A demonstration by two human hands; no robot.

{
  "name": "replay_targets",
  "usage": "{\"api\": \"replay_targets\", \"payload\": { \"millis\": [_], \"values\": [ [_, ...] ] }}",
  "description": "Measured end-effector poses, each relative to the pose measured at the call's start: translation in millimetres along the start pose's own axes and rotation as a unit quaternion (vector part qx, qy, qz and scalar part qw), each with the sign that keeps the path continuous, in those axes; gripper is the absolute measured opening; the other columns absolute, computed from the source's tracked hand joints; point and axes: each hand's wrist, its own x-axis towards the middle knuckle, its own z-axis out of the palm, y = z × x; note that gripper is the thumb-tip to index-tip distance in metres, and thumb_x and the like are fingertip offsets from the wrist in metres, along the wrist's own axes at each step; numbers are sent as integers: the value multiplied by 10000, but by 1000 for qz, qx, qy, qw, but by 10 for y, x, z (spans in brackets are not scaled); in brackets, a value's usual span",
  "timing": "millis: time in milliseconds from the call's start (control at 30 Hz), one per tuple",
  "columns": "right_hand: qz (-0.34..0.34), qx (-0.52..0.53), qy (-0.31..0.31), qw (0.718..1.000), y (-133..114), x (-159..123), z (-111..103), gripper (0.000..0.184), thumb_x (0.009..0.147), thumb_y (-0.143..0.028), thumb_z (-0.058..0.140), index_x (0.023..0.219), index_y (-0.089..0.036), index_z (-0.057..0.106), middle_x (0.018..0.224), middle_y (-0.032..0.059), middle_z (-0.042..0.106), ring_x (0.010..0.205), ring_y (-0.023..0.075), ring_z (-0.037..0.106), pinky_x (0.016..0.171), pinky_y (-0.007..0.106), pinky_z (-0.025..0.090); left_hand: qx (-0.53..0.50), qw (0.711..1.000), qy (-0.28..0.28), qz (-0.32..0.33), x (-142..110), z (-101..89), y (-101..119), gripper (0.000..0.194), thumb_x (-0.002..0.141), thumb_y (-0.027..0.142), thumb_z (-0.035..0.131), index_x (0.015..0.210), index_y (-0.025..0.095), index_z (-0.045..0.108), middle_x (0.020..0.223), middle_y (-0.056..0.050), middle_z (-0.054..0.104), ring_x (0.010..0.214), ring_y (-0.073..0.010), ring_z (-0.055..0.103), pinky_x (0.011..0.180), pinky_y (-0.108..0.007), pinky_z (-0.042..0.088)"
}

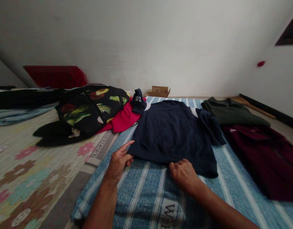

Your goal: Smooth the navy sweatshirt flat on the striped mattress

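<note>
Lying flat on the striped blue bed cover [146,190], the navy sweatshirt [171,133] runs lengthwise away from both hands, its near hem touched by the left hand [118,160], fingers apart at the left corner, and pinched by the curled right hand [183,173] mid-hem.

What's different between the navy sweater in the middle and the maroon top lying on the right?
The navy sweater is dark blue; the maroon top is deep red. The navy sweater lies in the middle of the striped sheet, the maroon top towards its right side. The left hand and right hand both touch the navy sweater's hem; nothing touches the maroon top. Both are spread flat.
</note>
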Motion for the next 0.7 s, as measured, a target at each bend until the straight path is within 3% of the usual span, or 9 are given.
{"api": "replay_targets", "payload": {
  "millis": [167, 333, 700],
  "values": [
    [-16, 0, 63, 998, 33, -90, 40, 146, 759, -20, 488, 758, -159, 532, 615, 39, 634, 563, 177, 589, 575, 302, 269, 77, 995, 49, -28, -49, -28, 23, 533, 561, 238, 535, 1074, 125, 624, 520, 59, 542, 396, -70, 386, 395, -187, 278],
    [-41, 25, 102, 994, 59, -156, 91, 153, 758, -30, 462, 721, -177, 479, 571, 6, 601, 516, 160, 549, 642, 317, 262, 189, 980, 48, -46, -100, -35, 98, 516, 558, 242, 500, 1044, 151, 648, 452, 71, 511, 365, -88, 369, 382, -199, 263],
    [-40, 59, 100, 992, 72, -158, 206, 160, 739, -19, 479, 711, -177, 474, 583, -2, 599, 508, 147, 522, 665, 310, 258, 319, 945, 54, -55, -79, -91, 83, 543, 557, 262, 457, 1049, 151, 657, 429, 44, 526, 380, -152, 457, 400, -237, 318]
  ]
}}
